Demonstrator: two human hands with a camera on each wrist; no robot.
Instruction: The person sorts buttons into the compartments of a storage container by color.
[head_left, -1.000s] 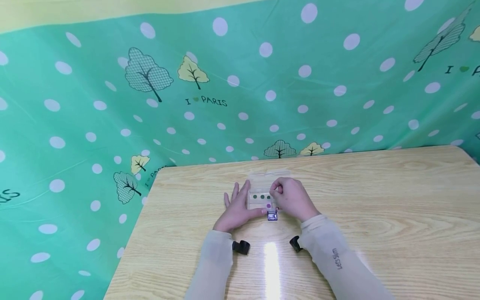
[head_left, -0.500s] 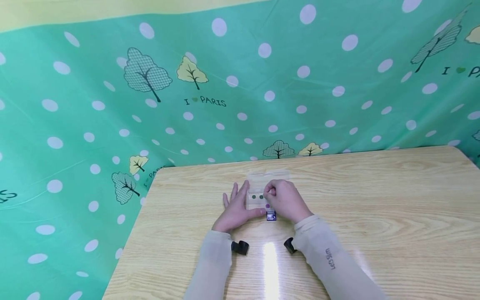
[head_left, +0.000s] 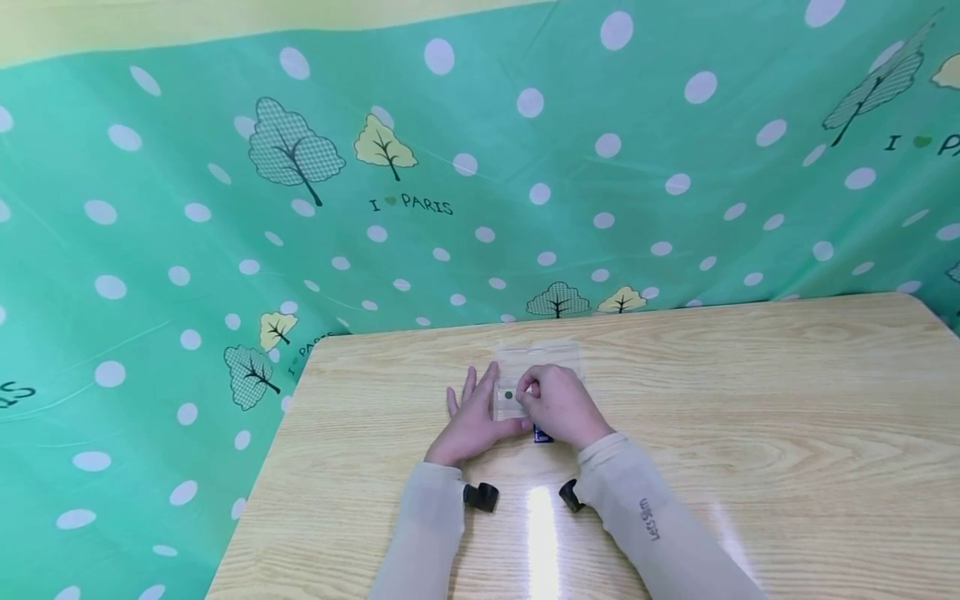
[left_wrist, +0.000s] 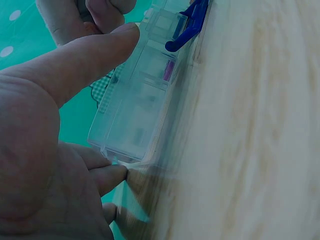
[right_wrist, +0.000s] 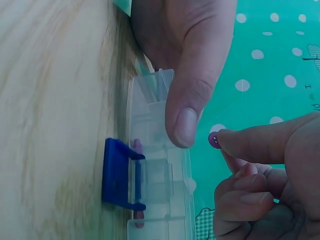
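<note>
A clear plastic compartment box lies on the table with its clear lid folded back. My left hand steadies it, the straight thumb along the near edge and the other fingers spread at the left end. Over the box, my right hand pinches a small purple button between thumb and forefinger. A green disc shows in the back row. Inside the front row is a purple piece. A blue latch hangs open at the front. The right hand hides the box's right part in the head view.
The box stands on a wood-grain table. Behind and to the left hangs a green dotted cloth with printed trees. Each wrist carries a black camera mount, one being the left mount.
My right hand has moved left over the box, covering green discs and the purple spot visible earlier. The left hand has stayed in place.
</note>
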